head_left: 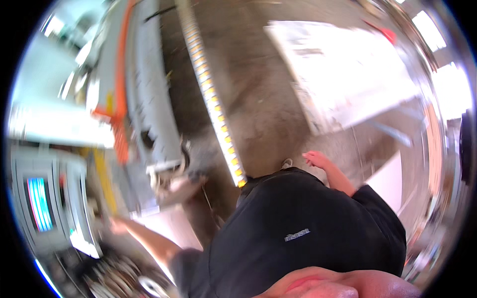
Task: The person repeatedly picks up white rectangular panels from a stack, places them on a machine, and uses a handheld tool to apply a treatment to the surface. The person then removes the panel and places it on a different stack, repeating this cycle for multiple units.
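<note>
My left hand reaches out to the left on an outstretched arm. It is smeared by motion, so its fingers and anything in them cannot be made out. Nearest to it is a grey control cabinet with a lit screen. At my right side, my right hand hangs with loosely bent fingers partly apart and nothing seen in it. Beyond that hand lies a large white sheet, its surface washed out by glare.
A long rail with yellow rollers runs away from my waist. Left of it stretches a grey machine beam beside an orange bar. Brown floor shows between rail and sheet. A white panel stands at the right.
</note>
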Available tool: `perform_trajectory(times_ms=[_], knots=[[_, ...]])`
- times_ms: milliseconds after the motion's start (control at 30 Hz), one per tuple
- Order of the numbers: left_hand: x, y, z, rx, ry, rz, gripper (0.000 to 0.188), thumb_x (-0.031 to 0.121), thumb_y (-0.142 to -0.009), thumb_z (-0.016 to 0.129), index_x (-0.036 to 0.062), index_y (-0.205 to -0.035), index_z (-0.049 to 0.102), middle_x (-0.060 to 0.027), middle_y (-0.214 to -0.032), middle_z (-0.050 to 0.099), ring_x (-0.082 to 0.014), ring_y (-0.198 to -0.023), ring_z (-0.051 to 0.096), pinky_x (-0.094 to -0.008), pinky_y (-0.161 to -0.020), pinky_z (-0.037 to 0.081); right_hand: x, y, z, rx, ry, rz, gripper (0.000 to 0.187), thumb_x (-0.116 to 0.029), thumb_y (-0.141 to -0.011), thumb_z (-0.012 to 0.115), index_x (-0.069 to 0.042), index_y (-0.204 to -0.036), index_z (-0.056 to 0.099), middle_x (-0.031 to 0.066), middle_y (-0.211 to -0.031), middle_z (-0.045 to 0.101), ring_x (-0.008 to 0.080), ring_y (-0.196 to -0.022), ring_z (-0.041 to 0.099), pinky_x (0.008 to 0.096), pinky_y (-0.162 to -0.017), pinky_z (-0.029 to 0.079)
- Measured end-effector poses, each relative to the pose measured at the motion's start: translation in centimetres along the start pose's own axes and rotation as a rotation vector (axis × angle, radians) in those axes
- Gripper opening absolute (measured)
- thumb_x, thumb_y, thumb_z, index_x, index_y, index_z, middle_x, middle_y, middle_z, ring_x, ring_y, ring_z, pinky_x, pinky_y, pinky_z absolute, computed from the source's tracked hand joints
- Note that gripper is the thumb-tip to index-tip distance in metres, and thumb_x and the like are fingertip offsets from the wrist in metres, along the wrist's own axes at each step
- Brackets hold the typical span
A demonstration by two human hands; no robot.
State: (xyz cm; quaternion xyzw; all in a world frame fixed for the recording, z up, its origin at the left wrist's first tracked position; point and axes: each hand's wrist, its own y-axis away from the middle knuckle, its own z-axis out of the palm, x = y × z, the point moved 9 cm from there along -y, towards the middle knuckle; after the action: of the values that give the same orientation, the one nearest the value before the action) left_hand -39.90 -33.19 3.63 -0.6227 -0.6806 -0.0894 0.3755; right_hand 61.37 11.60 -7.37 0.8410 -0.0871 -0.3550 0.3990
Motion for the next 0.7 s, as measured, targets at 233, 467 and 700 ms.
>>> perform_trajectory(times_ms=[233,467,700], knots=[[32.1,51.3,3.3,-0.985,0.837,0.11,0.029,0.016,-0.099,0.061,0.0049,-0.125,0.063,-0.0076,-0.117,0.064,-0.0205,-0.101,0.064,-0.0358,-0.084,0.055,16.1,3.8,-0.2,0.049,-0.248,0.196,0.047,-0.051,-0.1,0.06,-0.006,-0.104,0.072,0.0069,-0.096,0.075,0.0171,-0.078,0.071,0.0329,-0.066,0.056],[40.7,98.5,-14.8,-2.517,0.458,0.941,0.023,0.015,-0.103,0.062,0.0033,-0.123,0.067,-0.0035,-0.106,0.074,-0.0129,-0.093,0.07,-0.029,-0.086,0.056,32.6,5.1,-2.9,0.111,-0.699,0.21,0.047,-0.049,-0.098,0.062,-0.006,-0.114,0.068,0.0079,-0.099,0.074,0.0207,-0.08,0.071,0.0343,-0.068,0.057],[35.7,111.0,-11.4,-2.484,0.092,1.044,0.027,0.021,-0.099,0.068,0.0059,-0.121,0.07,-0.0067,-0.103,0.077,-0.0126,-0.094,0.072,-0.0283,-0.085,0.055,47.7,11.8,-11.8,0.496,-0.995,0.357,0.038,-0.042,-0.096,0.064,-0.006,-0.108,0.068,0.0075,-0.092,0.073,0.0177,-0.074,0.067,0.032,-0.061,0.05]])
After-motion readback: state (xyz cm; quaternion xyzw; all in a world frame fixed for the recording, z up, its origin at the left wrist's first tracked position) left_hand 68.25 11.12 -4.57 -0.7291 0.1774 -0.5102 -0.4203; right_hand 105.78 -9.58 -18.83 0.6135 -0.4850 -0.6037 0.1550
